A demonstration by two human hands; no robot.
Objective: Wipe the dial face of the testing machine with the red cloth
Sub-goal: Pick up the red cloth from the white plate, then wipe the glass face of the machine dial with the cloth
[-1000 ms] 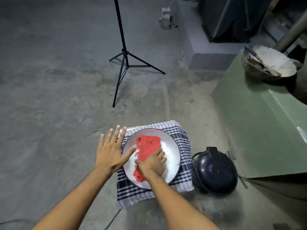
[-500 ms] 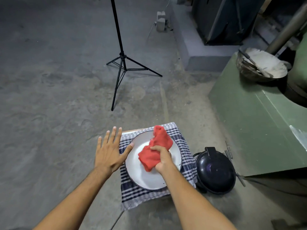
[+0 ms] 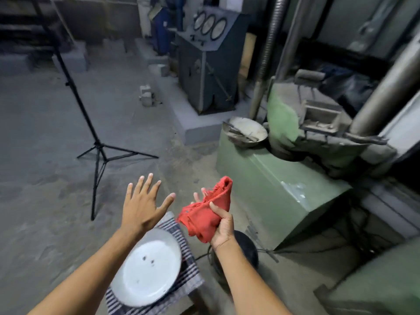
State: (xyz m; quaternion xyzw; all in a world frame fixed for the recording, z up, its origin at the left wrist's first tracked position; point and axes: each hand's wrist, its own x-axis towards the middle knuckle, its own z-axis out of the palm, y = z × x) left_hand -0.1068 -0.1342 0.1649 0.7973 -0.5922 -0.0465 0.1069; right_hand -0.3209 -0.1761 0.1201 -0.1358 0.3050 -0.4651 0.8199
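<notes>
The right hand [image 3: 221, 226] was clenched around the red cloth [image 3: 208, 214], holding it bunched up in the air above the floor, one corner poking upward past the fingers and a frayed edge trailing toward the left. The left hand [image 3: 143, 204] hovered beside it with the palm down and the fingers spread, gripping nothing. Below them the white dial face [image 3: 146, 268] lay flat on a checked cloth [image 3: 188, 272] over a low stand, bare of any cover, with a few dark specks near its middle. A round black cover [image 3: 246, 247] sat just beside the stand, partly hidden by the right forearm. The green machine body [image 3: 279, 176] stood off to the right, and a cabinet with three gauges [image 3: 208, 25] stood well back across the room (those gauges looked to me like part of another unit, not the job at hand). From where things lay, I judged the wipe itself was yet to be made. To do it well the person would want to fold the rag into a flat pad so the loose threads did not drag, steady the rim with the free hand, and sweep from the centre outward over those specks, pressing lightly since the disc only rested on fabric and could slide.
</notes>
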